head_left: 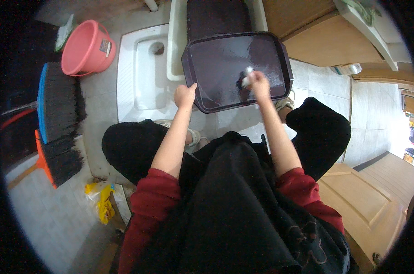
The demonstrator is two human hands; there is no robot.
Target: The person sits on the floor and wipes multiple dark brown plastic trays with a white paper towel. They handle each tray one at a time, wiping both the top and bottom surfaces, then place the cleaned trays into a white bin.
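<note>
A wet, dark brown serving tray (220,72) is tilted over the front end of a long pale plastic basin (175,51). My left hand (185,95) grips the tray's left rim, thumb on top. My right hand (260,84) holds a small white scrubbing pad or cloth (247,78) against the right part of the tray's face; blur hides its exact kind. Another dark tray (217,15) stands in the basin behind. Streaks of water shine on the front tray's face.
A white squat toilet (124,75) lies left of the basin. Farther left are a pink bucket (88,49), a blue-backed broom (57,102) and an orange-backed broom (61,161). A yellow plastic bag (104,205) sits at lower left, a wooden door (361,202) at lower right.
</note>
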